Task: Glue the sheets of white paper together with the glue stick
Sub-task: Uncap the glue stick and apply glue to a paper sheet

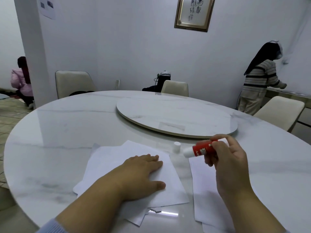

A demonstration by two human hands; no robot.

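From my head cam I've got the left hand (143, 175) lying flat on a loose stack of white paper sheets (170, 179), fingers straight and close together, thumb stuck out toward the near edge, palm pressing the top sheet down. The sheets under it are fanned out crooked, corners poking out at the far side and the near side, and one near corner looks torn.

The right hand (230, 167) is up off the table with its fingers curled round a red glue stick (200, 149). The stick is tilted, its white end pointing left and down, hanging in the air above the gap between the stack and a separate white sheet (203, 190) that lies under my right wrist. Can't tell if any glue is wound out.

The glue stick's white cap (176, 147) stands upright on the round marble table (67, 140), just past the stack's far right corner. A lazy Susan (176, 115) sits mid-table, well apart from the paper.
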